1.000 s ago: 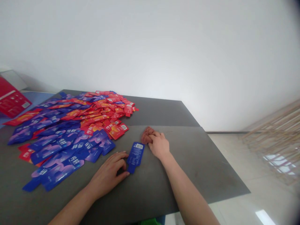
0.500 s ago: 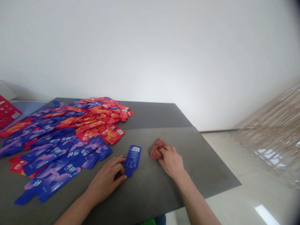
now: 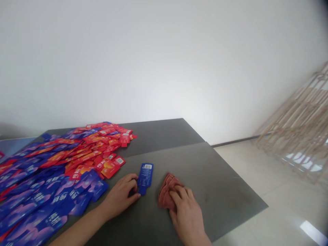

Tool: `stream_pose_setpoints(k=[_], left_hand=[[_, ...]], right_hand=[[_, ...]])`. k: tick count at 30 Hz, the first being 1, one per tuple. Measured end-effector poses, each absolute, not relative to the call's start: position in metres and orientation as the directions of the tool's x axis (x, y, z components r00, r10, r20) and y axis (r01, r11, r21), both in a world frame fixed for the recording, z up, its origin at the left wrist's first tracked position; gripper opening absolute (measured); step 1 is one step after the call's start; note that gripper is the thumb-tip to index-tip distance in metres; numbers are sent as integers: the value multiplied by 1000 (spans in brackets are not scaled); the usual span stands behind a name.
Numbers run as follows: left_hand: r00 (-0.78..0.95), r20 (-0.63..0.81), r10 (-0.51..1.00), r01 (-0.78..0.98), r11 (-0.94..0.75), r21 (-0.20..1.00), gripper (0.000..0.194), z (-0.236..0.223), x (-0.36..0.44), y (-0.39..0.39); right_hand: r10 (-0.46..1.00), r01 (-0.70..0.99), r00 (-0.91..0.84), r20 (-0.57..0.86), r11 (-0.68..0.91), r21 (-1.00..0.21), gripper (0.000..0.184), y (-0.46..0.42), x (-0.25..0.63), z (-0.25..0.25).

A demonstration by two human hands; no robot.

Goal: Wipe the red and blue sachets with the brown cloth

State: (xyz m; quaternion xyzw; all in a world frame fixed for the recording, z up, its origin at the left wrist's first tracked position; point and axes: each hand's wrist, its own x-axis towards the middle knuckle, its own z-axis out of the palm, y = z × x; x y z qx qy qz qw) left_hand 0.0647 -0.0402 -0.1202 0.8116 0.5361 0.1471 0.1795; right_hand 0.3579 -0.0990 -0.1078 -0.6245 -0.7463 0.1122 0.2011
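Observation:
A blue spouted pouch (image 3: 145, 177) lies flat on the grey table, its barcode end pointing away from me. At its left edge rests my left hand (image 3: 122, 194), fingers bent and apart from the thumb, the tips touching or nearly touching the pouch. To the right, my right hand (image 3: 186, 210) presses on a folded reddish-brown cloth (image 3: 167, 191), fingers closed over its right side. Part of the cloth is hidden under the fingers. On my left spreads a heap of blue pouches (image 3: 55, 201) and red-orange pouches (image 3: 111, 167), overlapping one another.
The grey table (image 3: 217, 184) has a seam across it and ends at the right above a pale tiled floor (image 3: 246, 160). Behind it stands a white wall (image 3: 164, 68). A stack of wooden frames (image 3: 302, 126) leans at the far right.
My right hand has drawn the cloth nearer to me and slightly left. The left hand stays by the single blue pouch. The camera view has turned a little to the right.

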Motion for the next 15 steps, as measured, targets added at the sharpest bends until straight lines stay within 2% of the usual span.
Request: stream_pose_setpoints(k=[8,12,15], left_hand=[[598,59,800,722,-569,394,19,-115,142,81],[617,81,783,714,-601,359,20,-116,173,133],[604,101,791,731,-600,326,19,-119,200,169]], right_hand=[[984,867,-58,166,132,-480,43,-97,350,-129],[978,875,-14,208,113,-470,39,-94,345,-152],[967,900,-8,255,118,-419,37,-92,343,-170]])
